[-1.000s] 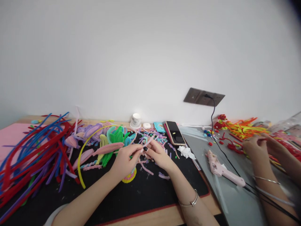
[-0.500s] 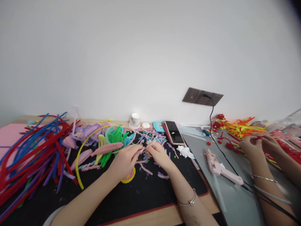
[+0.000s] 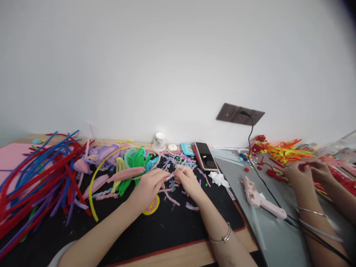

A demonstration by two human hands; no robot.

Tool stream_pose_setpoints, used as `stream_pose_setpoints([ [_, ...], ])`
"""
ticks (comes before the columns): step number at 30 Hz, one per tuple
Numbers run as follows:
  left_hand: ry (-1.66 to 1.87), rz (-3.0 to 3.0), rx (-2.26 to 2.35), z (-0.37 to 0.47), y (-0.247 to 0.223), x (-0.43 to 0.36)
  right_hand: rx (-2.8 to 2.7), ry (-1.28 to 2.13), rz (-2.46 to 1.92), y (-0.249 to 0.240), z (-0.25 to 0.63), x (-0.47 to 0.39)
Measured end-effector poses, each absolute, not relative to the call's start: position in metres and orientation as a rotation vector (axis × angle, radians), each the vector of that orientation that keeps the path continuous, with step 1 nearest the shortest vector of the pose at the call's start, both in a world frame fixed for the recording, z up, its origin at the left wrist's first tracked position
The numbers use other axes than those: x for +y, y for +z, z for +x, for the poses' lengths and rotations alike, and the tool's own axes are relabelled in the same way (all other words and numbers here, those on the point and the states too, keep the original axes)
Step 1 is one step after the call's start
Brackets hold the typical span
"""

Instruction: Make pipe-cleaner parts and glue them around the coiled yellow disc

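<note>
A short pale purple pipe cleaner piece [image 3: 171, 175] is pinched between my two hands above the black mat. My left hand [image 3: 150, 184] has its thumb and fingertips closed on one end. On the other end, the curled fingers of my right hand [image 3: 189, 182] are closed, partly hiding the piece. Close behind my hands lies a scatter of short pipe cleaner cuttings [image 3: 178, 159]. A yellow and pink fuzzy disc [image 3: 152, 206] shows below my left wrist. To the left are green looped leaves [image 3: 137, 159] and a pink petal shape [image 3: 126, 173].
Long red and blue pipe cleaners [image 3: 59, 167] heap at the left. A paper cup [image 3: 159, 141] and a phone [image 3: 206, 155] stand and lie near the wall. On the grey table rests a pink glue gun [image 3: 263, 202] with its cord. A co-worker's hands [image 3: 303, 172] work at right.
My right fingers have curled in more around the piece, and a small dark spot between the fingertips no longer shows. My left hand stays nearly in place.
</note>
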State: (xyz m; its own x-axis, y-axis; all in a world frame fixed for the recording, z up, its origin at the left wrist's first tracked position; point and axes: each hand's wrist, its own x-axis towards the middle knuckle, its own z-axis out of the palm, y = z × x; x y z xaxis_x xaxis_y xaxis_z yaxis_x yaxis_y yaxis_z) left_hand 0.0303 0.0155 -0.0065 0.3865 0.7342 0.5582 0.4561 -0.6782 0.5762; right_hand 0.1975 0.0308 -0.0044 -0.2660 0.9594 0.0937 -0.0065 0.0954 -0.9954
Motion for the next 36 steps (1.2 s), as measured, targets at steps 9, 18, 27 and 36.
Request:
stream_pose_setpoints([
  [9,1.081,2.604,0.975,0.027,-0.016,0.018,-1.279,1.507,-1.060,0.002,0.193,0.029],
  [18,1.234,2.291,1.044,0.033,-0.007,0.015,-1.295,1.410,-1.000,-0.001,0.190,0.027],
  [27,1.283,2.221,1.038,0.033,-0.005,0.014,-1.280,1.380,-0.993,-0.004,0.189,0.026],
  [36,1.301,2.226,1.046,0.033,-0.004,0.014,-1.295,1.353,-1.008,-0.004,0.187,0.026],
])
